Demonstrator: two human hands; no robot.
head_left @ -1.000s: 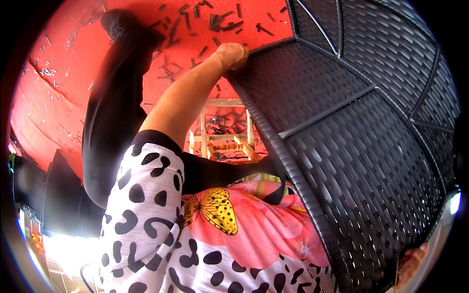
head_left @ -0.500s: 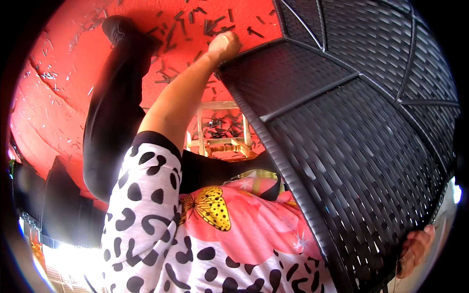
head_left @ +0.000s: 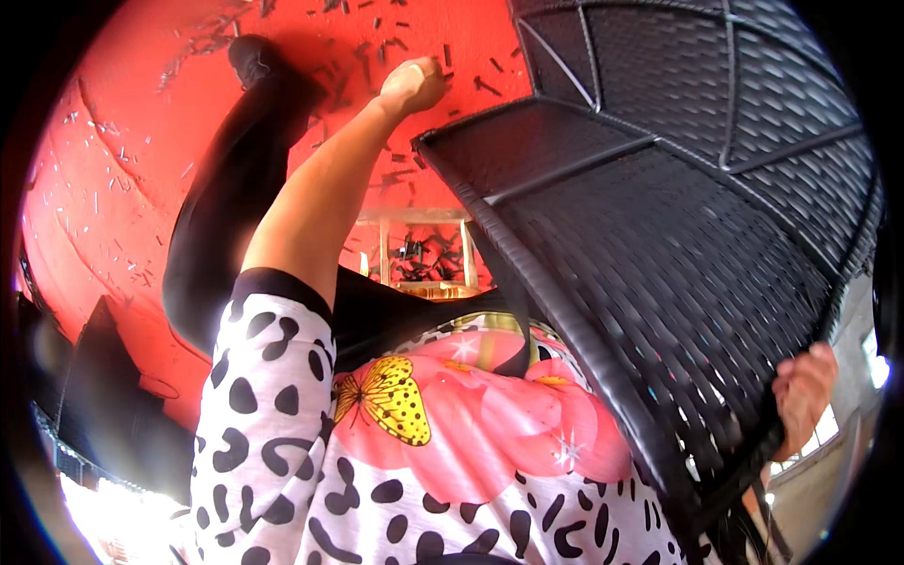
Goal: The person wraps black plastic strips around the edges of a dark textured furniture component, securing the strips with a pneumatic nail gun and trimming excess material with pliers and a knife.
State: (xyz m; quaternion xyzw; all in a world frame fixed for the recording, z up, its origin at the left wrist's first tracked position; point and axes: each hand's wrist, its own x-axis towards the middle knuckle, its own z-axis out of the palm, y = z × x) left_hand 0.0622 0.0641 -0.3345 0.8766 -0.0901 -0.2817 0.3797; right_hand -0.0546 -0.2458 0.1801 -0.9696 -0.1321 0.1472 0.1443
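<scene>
"where's the woven piece on your feed?"

"i have the black woven piece filling the right half of my head view, tilted, its long wrapped edge slanting down beside the patterned shirt."

"and your left hand?"

"my left hand is up near the piece's upper left corner, apart from it as far as i can see. its fingers are curled in like a fist; i can't tell whether anything is inside."

"the right one?"

"my right hand is grasping the edge of the piece, low on the right, fingers bent around the rim."

"what's around?"

"red ground with dark scraps scattered over it, a wooden frame beyond the shirt, and a dark shoe at upper left."
</scene>
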